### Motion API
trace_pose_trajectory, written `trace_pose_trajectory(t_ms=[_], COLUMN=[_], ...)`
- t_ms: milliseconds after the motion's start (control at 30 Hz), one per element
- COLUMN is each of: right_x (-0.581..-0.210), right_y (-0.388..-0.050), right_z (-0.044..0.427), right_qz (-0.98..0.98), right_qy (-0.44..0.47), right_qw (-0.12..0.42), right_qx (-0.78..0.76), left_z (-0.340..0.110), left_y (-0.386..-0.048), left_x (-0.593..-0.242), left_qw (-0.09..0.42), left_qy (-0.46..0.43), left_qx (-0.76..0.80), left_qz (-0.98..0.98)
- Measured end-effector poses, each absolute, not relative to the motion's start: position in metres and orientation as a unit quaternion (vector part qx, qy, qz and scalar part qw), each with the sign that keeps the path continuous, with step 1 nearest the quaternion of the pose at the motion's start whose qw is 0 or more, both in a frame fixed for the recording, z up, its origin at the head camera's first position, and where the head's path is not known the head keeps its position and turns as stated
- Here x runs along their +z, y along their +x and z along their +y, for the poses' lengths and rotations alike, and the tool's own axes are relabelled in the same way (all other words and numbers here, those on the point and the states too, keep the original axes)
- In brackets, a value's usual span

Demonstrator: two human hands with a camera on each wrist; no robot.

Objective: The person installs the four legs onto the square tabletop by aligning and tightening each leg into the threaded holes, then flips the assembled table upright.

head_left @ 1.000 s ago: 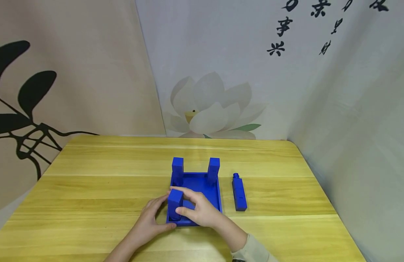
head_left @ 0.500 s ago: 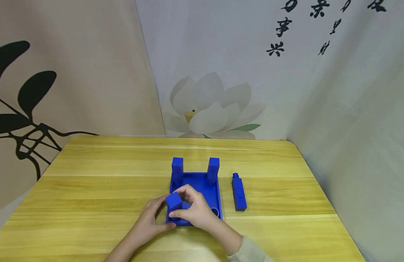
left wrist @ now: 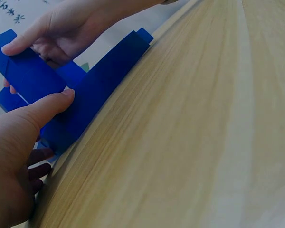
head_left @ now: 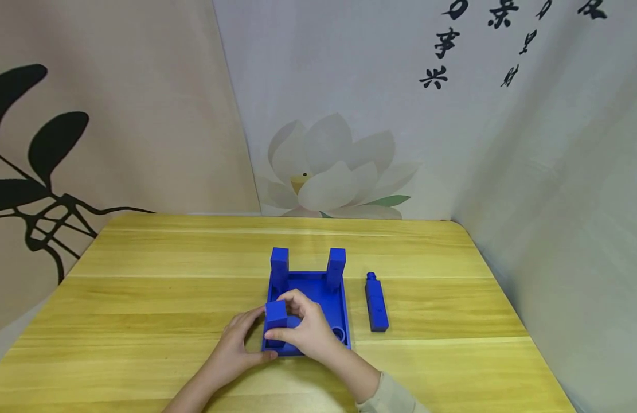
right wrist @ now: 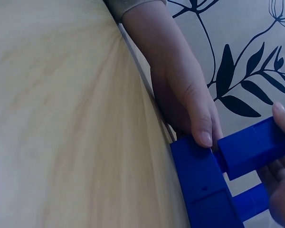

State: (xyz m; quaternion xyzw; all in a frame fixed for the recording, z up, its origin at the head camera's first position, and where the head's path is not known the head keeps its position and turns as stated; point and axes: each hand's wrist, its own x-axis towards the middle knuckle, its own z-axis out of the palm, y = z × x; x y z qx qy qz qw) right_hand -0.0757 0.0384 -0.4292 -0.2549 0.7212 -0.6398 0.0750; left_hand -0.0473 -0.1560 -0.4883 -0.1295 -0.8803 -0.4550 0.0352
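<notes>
A blue square tray (head_left: 310, 283) with raised rims lies on the table, two blue square legs standing at its far corners, left (head_left: 280, 268) and right (head_left: 336, 267). My left hand (head_left: 229, 357) grips the near left corner, thumb on the front rim (left wrist: 97, 85). Between thumb and fingers, my right hand (head_left: 312, 331) pinches another blue leg (head_left: 276, 314) standing over that corner. In the right wrist view, a narrow neck shows between this leg (right wrist: 254, 145) and the tray. An unoccupied round socket (head_left: 339, 334) is visible at the near right corner.
One loose blue leg (head_left: 377, 305) with a threaded end lies right of the tray. The wooden table (head_left: 168, 310) extends on both sides. Printed curtains (head_left: 339, 86) hang behind it and at the sides.
The leg in my right hand has turned about its upright axis and straightened from a slight tilt. My right fingers have shifted round it, uncovering the near right socket. My left hand keeps its place.
</notes>
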Motion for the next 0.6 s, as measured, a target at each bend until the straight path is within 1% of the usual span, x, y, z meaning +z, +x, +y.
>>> trace_pose_trajectory(t_ms=[67, 233, 400, 600], right_x=[-0.422, -0.408, -0.402, -0.399], right_y=[-0.074, -0.073, -0.077, -0.082], right_z=[0.041, 0.049, 0.054, 0.059], right_qz=[0.715, 0.700, 0.694, 0.676], right_qy=[-0.273, -0.346, -0.404, -0.441], right_qw=[0.090, 0.105, 0.125, 0.147], right_qx=[-0.637, -0.616, -0.583, -0.572], left_z=[-0.156, -0.157, -0.156, -0.156], left_y=[-0.047, -0.049, -0.049, -0.048], left_x=[-0.489, -0.491, -0.492, -0.491], left_qw=[0.040, 0.046, 0.046, 0.036], left_qy=[-0.135, -0.141, -0.139, -0.135], left_qx=[-0.456, -0.459, -0.460, -0.471], left_qz=[-0.879, -0.876, -0.875, -0.871])
